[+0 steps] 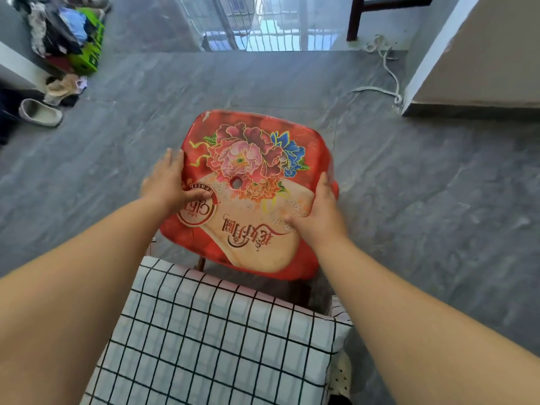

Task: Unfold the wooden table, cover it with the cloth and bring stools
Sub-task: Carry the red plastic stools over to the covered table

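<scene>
A red plastic stool (pixel 248 171) with a printed flower seat and a small hole in its middle is in the centre of the head view, above the grey floor. My left hand (pixel 169 182) grips its left edge, thumb on the seat. My right hand (pixel 318 211) grips its right edge, thumb on top. Just below the stool, at the bottom of the view, lies the white cloth (pixel 222 340) with a black grid pattern, draped over the table; a bit of a wooden leg (pixel 201 263) shows at the cloth's far edge. The stool's legs are hidden under its seat.
Slippers (pixel 41 112) and a pile of clothes on a green box (pixel 87 51) lie at the far left. A white rope (pixel 385 77) trails by a white wall corner (pixel 438 68) at the right. A railing (pixel 263 33) and a dark wooden frame (pixel 355 19) stand ahead.
</scene>
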